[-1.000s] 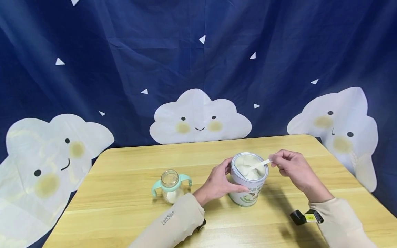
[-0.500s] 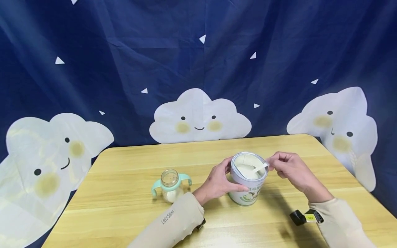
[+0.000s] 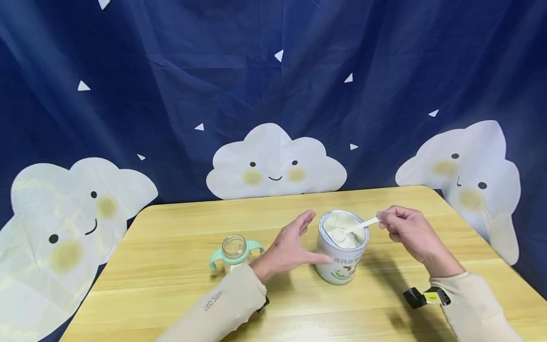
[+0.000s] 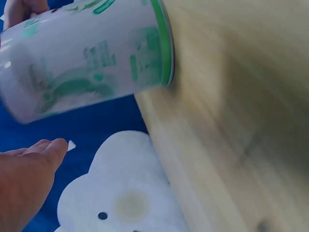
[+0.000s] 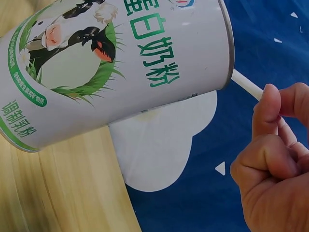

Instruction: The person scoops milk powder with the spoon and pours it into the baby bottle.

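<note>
A white milk powder can (image 3: 342, 273) stands upright and open on the table, with pale powder (image 3: 349, 243) inside. In my right hand (image 3: 409, 235) the thumb and index finger pinch the handle of a white scoop (image 3: 362, 225); its bowl is in the can, at the powder. My left hand (image 3: 284, 249) is just left of the can, fingers spread and holding nothing; the left wrist view shows a gap between that hand (image 4: 26, 181) and the can (image 4: 91, 58). Behind the left forearm, a lidless baby bottle (image 3: 234, 251) with mint-green handles stands partly hidden by the sleeve.
The wooden table (image 3: 171, 237) has its far edge close to a dark blue curtain (image 3: 239, 85) printed with white clouds. A black wrist camera (image 3: 420, 298) is strapped on the right wrist, and the right arm's shadow falls on the table.
My left hand has let go of the can and moved a little left. The scoop dipped deeper into the powder, then came back up slightly, with its bowl in view again.
</note>
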Demonstrator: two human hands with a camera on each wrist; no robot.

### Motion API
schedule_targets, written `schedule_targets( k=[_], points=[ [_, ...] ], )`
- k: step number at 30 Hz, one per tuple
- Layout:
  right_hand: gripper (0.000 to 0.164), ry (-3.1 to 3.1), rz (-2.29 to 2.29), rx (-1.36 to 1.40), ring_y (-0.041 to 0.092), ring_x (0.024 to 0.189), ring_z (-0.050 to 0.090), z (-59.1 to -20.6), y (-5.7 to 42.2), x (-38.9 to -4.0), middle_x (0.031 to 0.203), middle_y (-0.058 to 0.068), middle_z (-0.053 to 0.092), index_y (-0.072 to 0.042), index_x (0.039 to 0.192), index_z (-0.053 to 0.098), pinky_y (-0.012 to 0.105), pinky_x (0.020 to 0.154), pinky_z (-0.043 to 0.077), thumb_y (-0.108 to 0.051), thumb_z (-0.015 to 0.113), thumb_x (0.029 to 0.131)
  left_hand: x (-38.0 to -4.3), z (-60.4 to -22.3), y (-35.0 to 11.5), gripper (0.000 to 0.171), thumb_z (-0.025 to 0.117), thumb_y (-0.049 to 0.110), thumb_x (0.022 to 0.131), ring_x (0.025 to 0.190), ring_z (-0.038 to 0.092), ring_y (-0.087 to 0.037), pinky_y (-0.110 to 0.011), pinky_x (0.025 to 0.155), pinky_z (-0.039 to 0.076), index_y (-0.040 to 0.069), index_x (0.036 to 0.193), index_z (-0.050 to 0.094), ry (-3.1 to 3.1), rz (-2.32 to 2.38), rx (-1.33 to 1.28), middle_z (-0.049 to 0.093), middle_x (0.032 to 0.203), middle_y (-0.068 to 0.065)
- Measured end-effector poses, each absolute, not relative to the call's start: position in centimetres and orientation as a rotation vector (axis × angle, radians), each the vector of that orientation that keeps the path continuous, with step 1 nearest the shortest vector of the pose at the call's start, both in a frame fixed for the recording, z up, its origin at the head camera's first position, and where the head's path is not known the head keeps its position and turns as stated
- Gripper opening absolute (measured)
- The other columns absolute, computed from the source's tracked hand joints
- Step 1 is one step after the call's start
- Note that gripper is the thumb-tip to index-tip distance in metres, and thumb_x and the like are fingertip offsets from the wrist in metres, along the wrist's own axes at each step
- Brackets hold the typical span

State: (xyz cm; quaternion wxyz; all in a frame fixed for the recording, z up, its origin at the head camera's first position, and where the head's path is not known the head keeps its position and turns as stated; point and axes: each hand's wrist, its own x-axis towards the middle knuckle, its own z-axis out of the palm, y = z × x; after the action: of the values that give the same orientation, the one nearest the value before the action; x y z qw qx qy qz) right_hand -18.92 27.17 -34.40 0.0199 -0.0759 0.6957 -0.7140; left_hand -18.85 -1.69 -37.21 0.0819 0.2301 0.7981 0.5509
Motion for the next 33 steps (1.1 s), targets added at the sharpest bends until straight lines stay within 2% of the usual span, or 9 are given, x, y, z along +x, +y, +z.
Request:
schedule_targets(
  k=[9,16,22,28,33],
  points=[
    [0.030,2.017,-2.338,-0.245,0.002,0.055,0.039,-34.7,27.6,-19.0,0.069,-0.004,0.062,-0.010,0.079,0.070,0.029,0.050,0.011,0.004,0.053,0.099,-18.1,-35.3,-5.2,0.115,0.095,0.026,0.068,0.145,0.031,-0.014,-0.031,0.116,0.030,0.011,0.158,0.025,2.456,1.601,0.702,0.031,0.160,0.004],
    [0.031,1.941,-2.379,-0.195,0.001,0.056,0.044,-34.5,27.9,-19.1,0.071,-0.003,0.065,-0.011,0.079,0.071,0.023,0.051,0.014,0.002,0.052,0.100,-18.0,-34.6,-8.4,0.112,0.094,0.022,0.069,0.145,0.033,-0.019,-0.033,0.115,0.032,0.006,0.157,0.027,2.527,1.650,0.707,0.034,0.159,-0.003],
    [0.031,1.894,-2.408,-0.191,0.001,0.059,0.049,-34.2,27.9,-19.1,0.072,-0.003,0.066,-0.011,0.079,0.072,0.022,0.052,0.015,0.000,0.053,0.101,-17.8,-34.4,-11.1,0.111,0.094,0.018,0.070,0.144,0.033,-0.014,-0.030,0.116,0.030,0.009,0.157,0.027,2.529,1.697,0.670,0.034,0.159,0.001],
    [0.031,1.871,-2.422,-0.184,0.001,0.058,0.049,-33.6,27.8,-19.1,0.071,-0.003,0.066,-0.012,0.077,0.070,0.022,0.052,0.017,-0.001,0.054,0.101,-17.6,-34.5,-12.9,0.110,0.093,0.022,0.071,0.145,0.032,-0.020,-0.032,0.116,0.030,0.006,0.157,0.027,2.545,1.677,0.687,0.032,0.160,-0.004],
    [0.032,1.881,-2.427,-0.168,0.002,0.057,0.046,-33.2,27.5,-19.1,0.070,-0.003,0.065,-0.011,0.074,0.067,0.021,0.051,0.018,-0.001,0.054,0.101,-17.4,-34.6,-14.2,0.108,0.092,0.022,0.072,0.145,0.032,-0.025,-0.040,0.117,0.030,0.005,0.156,0.028,2.574,1.659,0.652,0.033,0.159,-0.007]
  ],
)
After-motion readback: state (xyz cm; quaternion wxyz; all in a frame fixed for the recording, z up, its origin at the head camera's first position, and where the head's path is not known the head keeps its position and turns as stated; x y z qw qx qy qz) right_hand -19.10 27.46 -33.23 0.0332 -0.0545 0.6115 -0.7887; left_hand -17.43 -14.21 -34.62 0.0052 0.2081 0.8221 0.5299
